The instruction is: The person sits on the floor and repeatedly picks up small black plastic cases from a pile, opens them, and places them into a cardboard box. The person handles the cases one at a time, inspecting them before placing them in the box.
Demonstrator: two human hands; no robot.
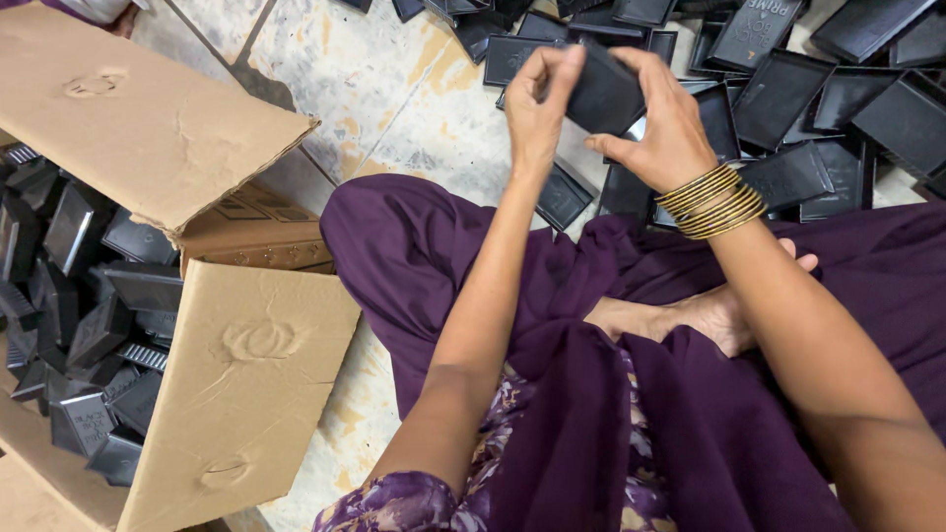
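Both my hands hold one black rectangular box [603,94] above the floor, in front of my crossed legs. My left hand [539,99] grips its left end with fingers curled over the top. My right hand [667,123], with several gold bangles [711,201] on the wrist, clasps its right side. Under and beyond the hands lies a pile of flat black box pieces [788,99], some open side up, spread over the tiled floor [345,69].
An open cardboard carton [236,384] at the left holds several finished black boxes [89,315]; its flaps stand out toward me. My purple clothing [611,424] covers my lap, with a bare foot [690,315] showing.
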